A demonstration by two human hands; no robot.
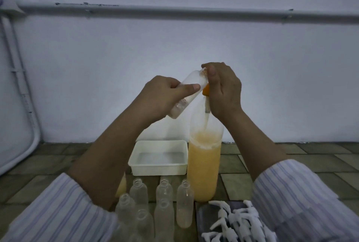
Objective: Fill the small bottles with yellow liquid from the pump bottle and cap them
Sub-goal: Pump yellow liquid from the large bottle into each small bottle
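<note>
Above the surface, at the pump head: fingers [212, 75] of the right hand [223, 90] are curled down over the orange pump top [206, 89] and cover most of it.
Left fingers: the left hand [161, 96] holds a small bottle [186, 94] around its body, with the thumb laid along the side.
Small bottle: it is tilted, mouth up and to the right, and the mouth meets the pump under the right fingers; I cannot tell if liquid comes out.
Pump bottle [204, 164]: it stands upright on the surface, about half full of yellow liquid, directly below the right hand.
White tray [136, 162]: just left of the pump bottle, behind the bottles.
Empty bottles [165, 193]: a group stands upright and uncapped in front of the tray, between the two forearms.
Spray caps [239, 222]: a white pile lies at the lower right, near the striped right sleeve [291, 193].
Surface [272, 179]: brown tiles, with a pale wall behind.
</note>
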